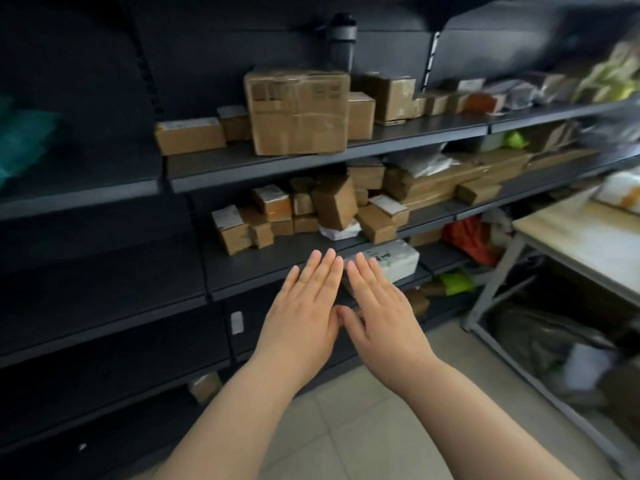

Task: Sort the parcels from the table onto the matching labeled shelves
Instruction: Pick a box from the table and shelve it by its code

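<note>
Nothing written here can be made out from where I stand: the white parcel [394, 258] carries a few dark printed marks on its top face, too blurred to read, and the white address labels on the small brown boxes [334, 202] are just pale patches. A little white tag [237, 322] is fixed to the dark frame under the shelf, and its face is unreadable as well. The white parcel is a flat, pale, plastic-wrapped packet with soft corners, lying at the front of the middle shelf [263, 268], just in front of the heap of small boxes. Both of the person's arms reach toward it. The left hand [304, 306] and the right hand [381, 306] are held flat, palms down, fingers straight and together, thumbs meeting between them, and neither has hold of anything. The right hand's fingertips [362, 263] overlap the near end of the white parcel, though I cannot tell whether they touch it; the left hand hovers over bare shelf beside it. One shelf up, a large taped cardboard box [298, 112] stands among smaller cartons, with a dark bottle [343, 36] behind it. Off to the right a light-topped table [581, 237] holds a blurred white and orange package [620, 192], and an orange bag [471, 237] sits on the shelving near it.
</note>
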The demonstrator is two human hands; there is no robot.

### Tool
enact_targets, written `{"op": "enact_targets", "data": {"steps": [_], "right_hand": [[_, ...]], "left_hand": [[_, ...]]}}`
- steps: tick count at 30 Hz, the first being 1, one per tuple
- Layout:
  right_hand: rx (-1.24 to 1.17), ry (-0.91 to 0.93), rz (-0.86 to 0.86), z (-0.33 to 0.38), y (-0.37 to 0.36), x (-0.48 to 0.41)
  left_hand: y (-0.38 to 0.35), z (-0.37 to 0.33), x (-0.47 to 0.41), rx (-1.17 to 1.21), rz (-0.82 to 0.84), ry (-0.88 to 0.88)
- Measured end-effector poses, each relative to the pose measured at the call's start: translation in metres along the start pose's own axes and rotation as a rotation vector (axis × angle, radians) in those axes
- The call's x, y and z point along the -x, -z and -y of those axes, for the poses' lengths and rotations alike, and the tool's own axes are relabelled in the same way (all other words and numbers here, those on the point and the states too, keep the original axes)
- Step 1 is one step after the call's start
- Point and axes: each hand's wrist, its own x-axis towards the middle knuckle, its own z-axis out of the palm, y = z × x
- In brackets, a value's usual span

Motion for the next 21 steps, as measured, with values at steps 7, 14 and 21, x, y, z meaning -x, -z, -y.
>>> {"op": "enact_targets", "data": {"steps": [7, 14, 21], "right_hand": [[0.107, -0.206, -0.097, -0.169, 0.096, 0.059], [0.101, -0.475, -0.161, -0.285, 0.15, 0.115], [0.119, -0.667, -0.201, -0.386, 0.18, 0.124]], "left_hand": [[-0.083, -0.156, -0.08, 0.022, 0.078, -0.11], [-0.151, -0.28, -0.149, -0.015, 0.138, -0.315], [-0.219, -0.367, -0.233, 0.028, 0.152, -0.558]]}}
